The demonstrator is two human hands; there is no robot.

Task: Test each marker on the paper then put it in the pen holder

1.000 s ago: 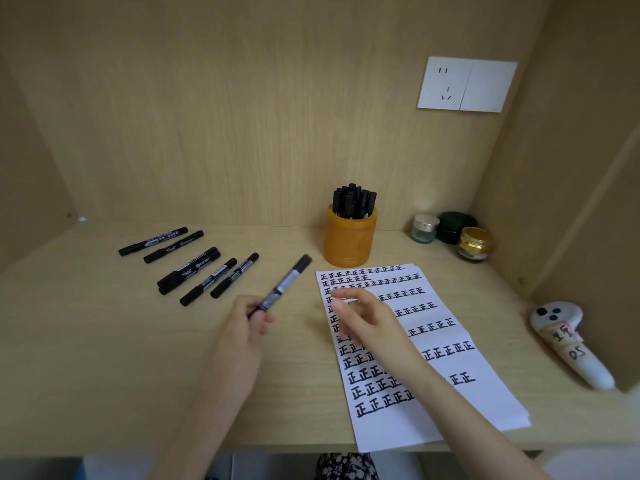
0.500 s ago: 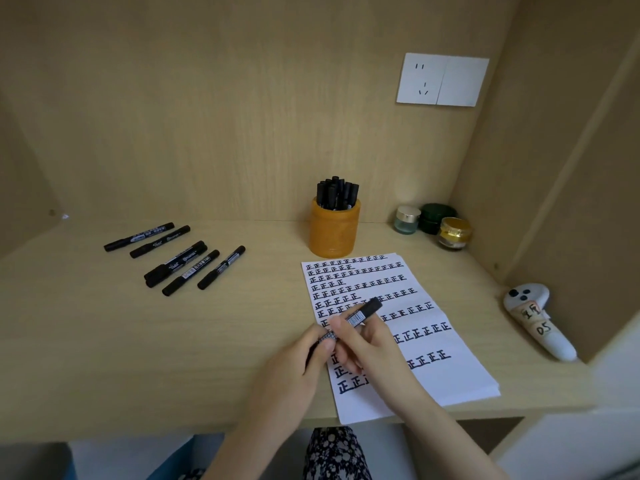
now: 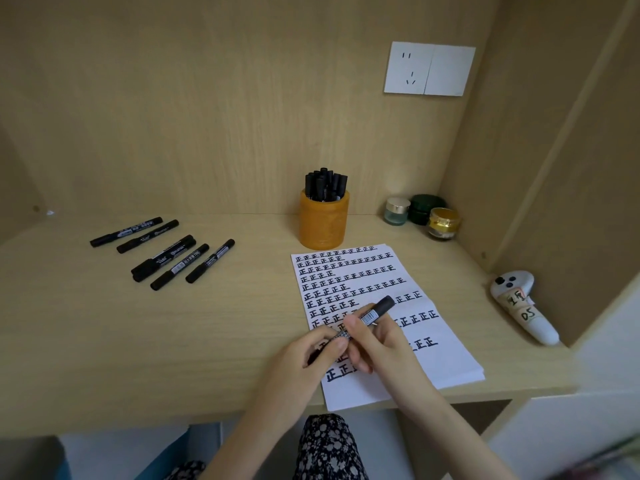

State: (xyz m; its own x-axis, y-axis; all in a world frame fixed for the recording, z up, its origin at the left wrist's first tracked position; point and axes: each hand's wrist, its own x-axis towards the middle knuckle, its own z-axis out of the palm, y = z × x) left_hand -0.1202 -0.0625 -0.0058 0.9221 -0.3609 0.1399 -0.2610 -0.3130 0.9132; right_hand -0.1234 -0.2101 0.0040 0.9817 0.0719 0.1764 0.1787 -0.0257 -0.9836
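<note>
A black marker (image 3: 375, 310) with a barcode label is held by both hands above the white paper (image 3: 446, 362), which carries rows of black written marks. My left hand (image 3: 311, 355) grips its lower end and my right hand (image 3: 379, 341) pinches its middle; the capped upper end points up and right. The orange pen holder (image 3: 323, 221) stands behind the paper, with several black markers upright in it. Several more black markers (image 3: 166, 252) lie loose on the desk at the left.
Three small jars (image 3: 420, 216) sit in the back right corner. A white controller with taped labels (image 3: 519, 304) lies at the right beside the side wall. A wall socket (image 3: 429, 69) is on the back panel. The desk's front edge runs just under my wrists.
My left hand carried the marker from the left of the paper over to it. My right hand closed on the marker, so both hands now hold it.
</note>
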